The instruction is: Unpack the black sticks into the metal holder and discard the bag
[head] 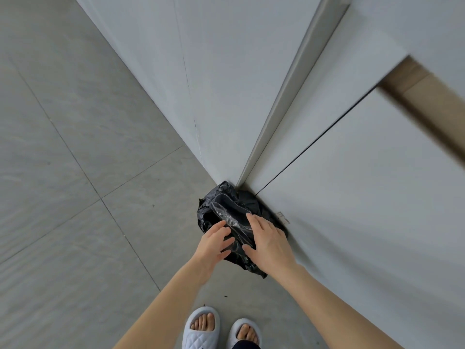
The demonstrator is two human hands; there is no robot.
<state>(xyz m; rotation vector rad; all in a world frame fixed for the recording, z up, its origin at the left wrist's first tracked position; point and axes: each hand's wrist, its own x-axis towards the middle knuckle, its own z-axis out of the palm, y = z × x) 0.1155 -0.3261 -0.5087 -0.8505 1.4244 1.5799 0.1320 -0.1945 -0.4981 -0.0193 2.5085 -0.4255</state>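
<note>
An empty, crumpled clear plastic bag (227, 217) lies on top of a black bin liner (214, 200) on the floor, in the corner where the white cabinet fronts meet. My left hand (214, 245) touches the clear bag's left side with spread, nearly straight fingers. My right hand (269, 243) lies over the bag's right side, fingers extended and pressing it down into the black liner. The black sticks and the metal holder are out of view.
Grey floor tiles (75, 172) spread out to the left. White cabinet panels (352, 197) rise at the back and right, with a brown strip (415, 91) at the upper right. My feet in white slippers (201, 328) stand just below the liner.
</note>
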